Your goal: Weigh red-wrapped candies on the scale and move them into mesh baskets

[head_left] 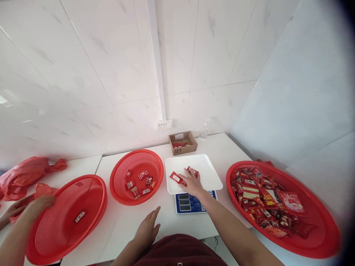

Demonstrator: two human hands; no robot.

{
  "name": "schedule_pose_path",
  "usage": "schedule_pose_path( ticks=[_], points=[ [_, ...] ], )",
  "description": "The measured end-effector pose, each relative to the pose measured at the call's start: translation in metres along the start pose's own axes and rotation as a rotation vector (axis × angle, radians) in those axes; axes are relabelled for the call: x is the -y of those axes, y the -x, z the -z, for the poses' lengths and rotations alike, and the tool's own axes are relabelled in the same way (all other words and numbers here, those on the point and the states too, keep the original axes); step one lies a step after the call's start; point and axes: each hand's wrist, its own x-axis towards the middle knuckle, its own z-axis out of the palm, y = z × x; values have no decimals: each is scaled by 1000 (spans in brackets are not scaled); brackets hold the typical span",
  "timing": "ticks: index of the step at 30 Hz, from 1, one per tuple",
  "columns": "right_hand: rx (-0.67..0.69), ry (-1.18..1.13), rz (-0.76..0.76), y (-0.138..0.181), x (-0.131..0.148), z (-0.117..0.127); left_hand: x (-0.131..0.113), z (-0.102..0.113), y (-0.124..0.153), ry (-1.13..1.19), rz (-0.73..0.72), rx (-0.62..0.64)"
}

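Observation:
My right hand (pixel 192 183) reaches onto the white tray (pixel 210 173) of a blue scale (pixel 191 203), fingers spread over a few small red packets (pixel 177 178). It touches them; no grip shows. My left hand (pixel 148 229) lies flat and open on the white table near its front edge, holding nothing. A red mesh basket (pixel 122 173) left of the scale holds several red candy packets (pixel 140 181).
A large red basket (pixel 318 236) full of red packets sits at the right. Another red basket (pixel 94 192) at the left holds one packet; another person's hands (pixel 24 208) touch its rim. A cardboard box (pixel 183 143), a small bottle (pixel 204 132) and red bags (pixel 24 173) lie further back.

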Motion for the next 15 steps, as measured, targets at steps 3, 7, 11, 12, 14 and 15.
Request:
schedule_pose_path(
  ticks=[3,7,11,12,14,15],
  points=[
    [14,8,44,6,-4,-1,0,-1,2,-13,5,12],
    [-154,-158,49,23,-22,10,-1,-6,2,-50,3,51],
    [-487,-382,-110,56,-77,34,0,-14,-3,-62,-37,42],
    [-543,-406,-194,68,-98,40,1,-16,-5,-66,-48,32],
    [-564,-443,-407,97,-141,49,2,-21,-8,-81,-69,19],
    [-543,-479,-524,112,-161,51,2,-23,-10,-90,-78,18]
  ],
)
